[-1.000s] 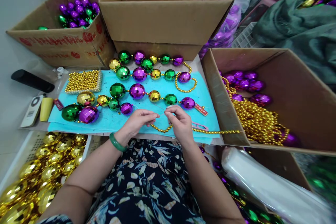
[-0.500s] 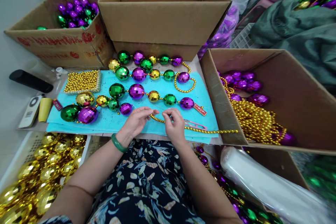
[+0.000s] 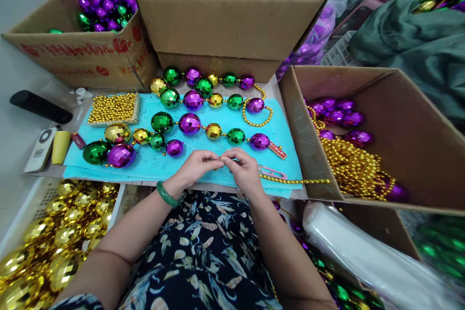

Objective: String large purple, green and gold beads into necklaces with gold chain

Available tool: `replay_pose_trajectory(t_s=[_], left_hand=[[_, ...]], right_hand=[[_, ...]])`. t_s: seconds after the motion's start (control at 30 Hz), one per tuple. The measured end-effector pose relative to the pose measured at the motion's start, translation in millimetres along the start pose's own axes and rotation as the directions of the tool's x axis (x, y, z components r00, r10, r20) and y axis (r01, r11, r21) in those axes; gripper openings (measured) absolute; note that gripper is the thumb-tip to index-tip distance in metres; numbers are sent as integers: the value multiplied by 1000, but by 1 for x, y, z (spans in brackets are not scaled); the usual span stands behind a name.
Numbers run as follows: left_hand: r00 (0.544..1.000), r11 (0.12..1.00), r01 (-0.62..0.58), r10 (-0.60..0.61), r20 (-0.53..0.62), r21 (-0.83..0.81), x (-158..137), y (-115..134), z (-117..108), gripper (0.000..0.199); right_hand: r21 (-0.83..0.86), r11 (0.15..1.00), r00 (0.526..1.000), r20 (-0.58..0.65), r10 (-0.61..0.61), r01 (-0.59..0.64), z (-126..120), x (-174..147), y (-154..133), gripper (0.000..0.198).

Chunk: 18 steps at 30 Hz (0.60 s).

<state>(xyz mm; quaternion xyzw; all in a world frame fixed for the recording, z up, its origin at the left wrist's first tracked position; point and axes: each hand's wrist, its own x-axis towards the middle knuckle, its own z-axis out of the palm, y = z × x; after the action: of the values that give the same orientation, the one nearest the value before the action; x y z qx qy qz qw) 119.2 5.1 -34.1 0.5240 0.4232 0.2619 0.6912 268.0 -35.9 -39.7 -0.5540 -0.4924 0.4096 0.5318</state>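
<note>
My left hand (image 3: 198, 167), with a green bangle (image 3: 167, 194) on its wrist, is closed in a pinch. My right hand (image 3: 244, 172) pinches too, and the fingertips of both meet over the cloth's front edge. Thin clear thread (image 3: 189, 146) runs from a purple faceted bead (image 3: 175, 148) toward the fingers; the exact grip is hidden. A gold bead chain (image 3: 290, 180) leads from behind my right hand to the right-hand box. Beside that hand lies a pink clip-like tool (image 3: 272, 172). Strung green, purple and gold beads (image 3: 189, 124) form rows on the blue cloth (image 3: 221, 179).
A tray of small gold beads (image 3: 113, 109) sits at the left. Cardboard boxes (image 3: 232, 24) stand behind, and another box (image 3: 395, 106) at right holds gold chains (image 3: 352, 169). Large gold beads fill a white crate (image 3: 31, 206) at lower left. A plastic-wrapped white roll (image 3: 356, 247) lies lower right.
My hands have come together, fingertips now meeting. The stretch of gold chain that showed between them is now hidden. The view has shifted slightly.
</note>
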Motion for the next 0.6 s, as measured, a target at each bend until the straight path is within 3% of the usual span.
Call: replay_pose_trajectory(t_s=[0.1,0.23,0.43,0.53,0.6], left_hand=[[999,997,-42,42,-1,-64,0,-1,0,17],[992,990,-125,124,-21,-60,-1,-3,2,16],[891,908,-317,384,-243,274,-5,-6,10,12],[875,912,-326,390,-286,248,-5,-8,12,10],[887,939,-305,341,-312,160,-3,-10,13,10]], right_hand=[[216,962,986,28,165,-167,3,-1,6,13],[385,887,965,37,260,-253,10,-5,11,14],[497,793,921,34,388,-352,20,-8,11,18],[519,751,895,68,440,-409,23,-9,12,22],[482,774,897,59,438,-410,25,-10,12,23]])
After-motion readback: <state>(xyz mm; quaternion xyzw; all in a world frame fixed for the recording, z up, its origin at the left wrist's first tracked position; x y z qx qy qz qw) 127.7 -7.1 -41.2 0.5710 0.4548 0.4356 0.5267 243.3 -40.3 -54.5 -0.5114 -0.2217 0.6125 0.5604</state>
